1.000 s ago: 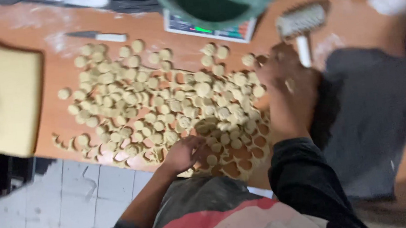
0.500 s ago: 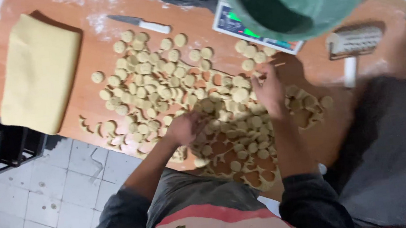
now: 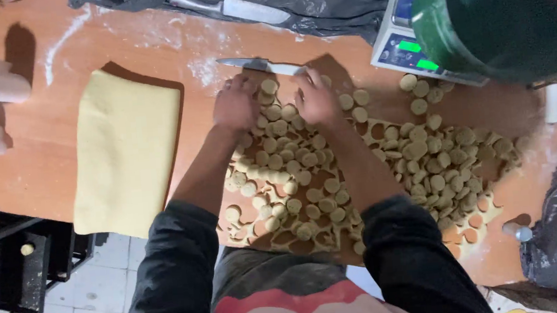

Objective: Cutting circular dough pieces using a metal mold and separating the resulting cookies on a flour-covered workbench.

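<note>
Both hands, left hand (image 3: 237, 104) and right hand (image 3: 314, 99), press loosely curled onto round dough discs (image 3: 307, 174).

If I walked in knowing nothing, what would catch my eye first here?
Probably the heap of small round dough discs spread over the middle of the wooden table, with the left hand and right hand resting on its far edge. To its left lies a folded slab of pale yellow dough, and a big green bowl sits on a scale at the upper right.
</note>
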